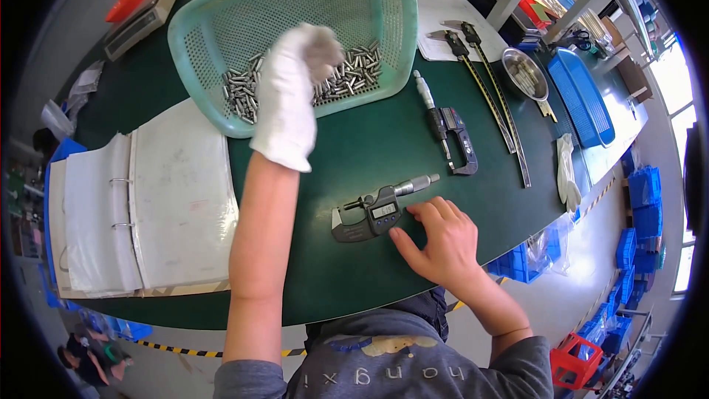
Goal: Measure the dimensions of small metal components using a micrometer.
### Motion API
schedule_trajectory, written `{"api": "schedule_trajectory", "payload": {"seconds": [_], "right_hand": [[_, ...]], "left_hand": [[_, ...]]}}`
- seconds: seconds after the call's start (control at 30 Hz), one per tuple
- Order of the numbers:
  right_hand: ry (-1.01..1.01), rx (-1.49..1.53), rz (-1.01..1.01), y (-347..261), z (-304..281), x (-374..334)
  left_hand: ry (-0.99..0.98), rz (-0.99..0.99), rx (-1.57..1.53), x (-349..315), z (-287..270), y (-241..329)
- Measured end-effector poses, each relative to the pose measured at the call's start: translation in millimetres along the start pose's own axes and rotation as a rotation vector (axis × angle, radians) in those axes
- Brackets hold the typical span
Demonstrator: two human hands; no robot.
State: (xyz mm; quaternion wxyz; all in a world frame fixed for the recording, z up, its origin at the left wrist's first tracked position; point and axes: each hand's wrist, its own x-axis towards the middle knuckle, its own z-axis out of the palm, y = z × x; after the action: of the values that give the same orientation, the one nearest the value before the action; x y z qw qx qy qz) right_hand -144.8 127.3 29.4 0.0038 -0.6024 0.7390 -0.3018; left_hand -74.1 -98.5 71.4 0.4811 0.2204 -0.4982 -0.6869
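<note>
In a white glove, my left hand (pixel 301 55) reaches over a pale green plastic basket (pixel 288 0). Its fingers are blurred and turned away, so what they hold, if anything, does not show. Below it, many small shiny metal pins (pixel 354 74) lie loose in the basket. My bare right hand (pixel 443 242) rests on the table with thumb and forefinger apart and nothing between them. Just left of those fingertips lies a digital micrometer (pixel 377 214), its display facing up and its spindle end pointing up and to the right.
A second micrometer (pixel 452 133) and two digital calipers (pixel 491 92) lie to the right on the green table (pixel 332 148). Beyond are a metal bowl (pixel 526 74), a blue tray (pixel 580 96) and a white glove (pixel 567 170). An open ring binder (pixel 181 199) occupies the left; a scale (pixel 144 18) stands far left.
</note>
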Motion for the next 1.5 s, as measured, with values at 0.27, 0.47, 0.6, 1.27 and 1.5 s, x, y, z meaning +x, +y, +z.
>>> {"api": "schedule_trajectory", "payload": {"seconds": [0.27,0.47,0.6,1.27,1.5], "right_hand": [[-0.025,-0.107,0.157,-9.3,25.5,6.0],[-0.139,0.059,0.086,-18.3,29.8,11.4],[-0.067,0.172,-0.058,-11.5,36.0,10.0],[-0.454,2.097,0.612,26.5,39.2,66.5],[-0.420,2.350,0.522,38.7,48.5,63.5]], "left_hand": [[-0.701,-0.135,1.427,-78.6,10.8,-7.1],[-0.398,-0.012,1.189,-107.7,1.1,-30.4],[-0.347,-0.012,1.203,-108.2,-0.6,-36.1],[-0.330,0.484,1.061,-61.2,13.9,-7.1],[0.174,0.378,1.680,11.5,-67.7,-0.4]]}}
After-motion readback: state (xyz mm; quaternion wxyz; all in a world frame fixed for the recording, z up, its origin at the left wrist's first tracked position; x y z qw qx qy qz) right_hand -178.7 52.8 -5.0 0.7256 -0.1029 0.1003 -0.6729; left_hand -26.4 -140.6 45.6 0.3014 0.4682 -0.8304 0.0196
